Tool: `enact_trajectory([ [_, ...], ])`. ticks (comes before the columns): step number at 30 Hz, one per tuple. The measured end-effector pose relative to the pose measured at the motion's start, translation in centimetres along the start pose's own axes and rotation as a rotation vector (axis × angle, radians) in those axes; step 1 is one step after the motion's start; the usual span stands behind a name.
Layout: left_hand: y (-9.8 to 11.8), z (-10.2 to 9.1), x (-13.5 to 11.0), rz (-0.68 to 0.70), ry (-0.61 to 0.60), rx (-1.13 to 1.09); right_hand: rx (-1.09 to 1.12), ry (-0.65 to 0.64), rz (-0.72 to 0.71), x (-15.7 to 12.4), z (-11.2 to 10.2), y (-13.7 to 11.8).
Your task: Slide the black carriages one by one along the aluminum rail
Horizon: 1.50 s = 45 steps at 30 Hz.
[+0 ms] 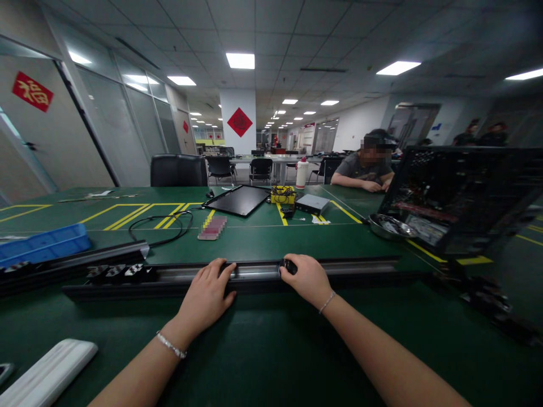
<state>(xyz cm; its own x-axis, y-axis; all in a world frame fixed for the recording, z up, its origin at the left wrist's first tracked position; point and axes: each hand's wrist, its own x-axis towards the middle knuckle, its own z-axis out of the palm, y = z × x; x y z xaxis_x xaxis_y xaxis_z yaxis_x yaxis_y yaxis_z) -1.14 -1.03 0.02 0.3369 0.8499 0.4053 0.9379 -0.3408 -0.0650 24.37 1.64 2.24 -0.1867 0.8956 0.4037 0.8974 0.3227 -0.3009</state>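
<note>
A long black channel rail (360, 265) with a silvery inner strip lies crosswise on the green table in front of me. My left hand (207, 294) rests across its middle, thumb and fingers apart, the fingertips over the channel. Farther right along the rail, my right hand (307, 280) pinches a small black part (289, 267) at the channel; much of that part is hidden by the fingers. Several small black blocks with shiny tops (134, 272) sit in the rail's left end.
Left are a blue bin (46, 243), a second rail (106, 251) and a white object (55, 370). Beyond lie a cable (161, 243), a phone (212, 227) and a black panel (240, 199). A metal bowl (388, 227) and open computer case (458, 198) stand right, near a seated person (369, 164).
</note>
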Motion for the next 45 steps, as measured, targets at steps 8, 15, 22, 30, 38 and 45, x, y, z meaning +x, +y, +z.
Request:
enact_trajectory([
  [8,-0.1,0.1,0.0,0.003,0.012,-0.020,0.028,-0.007,0.008,0.0,-0.1,0.4],
  [15,-0.1,0.0,-0.1,-0.005,0.007,-0.025,0.010,0.010,-0.006,-0.2,-0.1,0.3],
  [22,0.0,0.0,0.0,-0.014,0.015,-0.047,-0.031,0.020,-0.004,-0.4,0.0,0.2],
  [30,-0.2,0.3,-0.1,-0.010,0.029,-0.059,-0.066,0.006,0.022,-0.3,-0.2,-0.2],
  [38,-0.1,0.1,0.0,-0.007,0.015,-0.027,-0.067,0.008,0.023,-0.3,-0.2,-0.1],
  [45,-0.1,0.2,-0.1,-0.003,0.001,-0.003,-0.067,0.008,0.031,-0.3,-0.4,0.8],
])
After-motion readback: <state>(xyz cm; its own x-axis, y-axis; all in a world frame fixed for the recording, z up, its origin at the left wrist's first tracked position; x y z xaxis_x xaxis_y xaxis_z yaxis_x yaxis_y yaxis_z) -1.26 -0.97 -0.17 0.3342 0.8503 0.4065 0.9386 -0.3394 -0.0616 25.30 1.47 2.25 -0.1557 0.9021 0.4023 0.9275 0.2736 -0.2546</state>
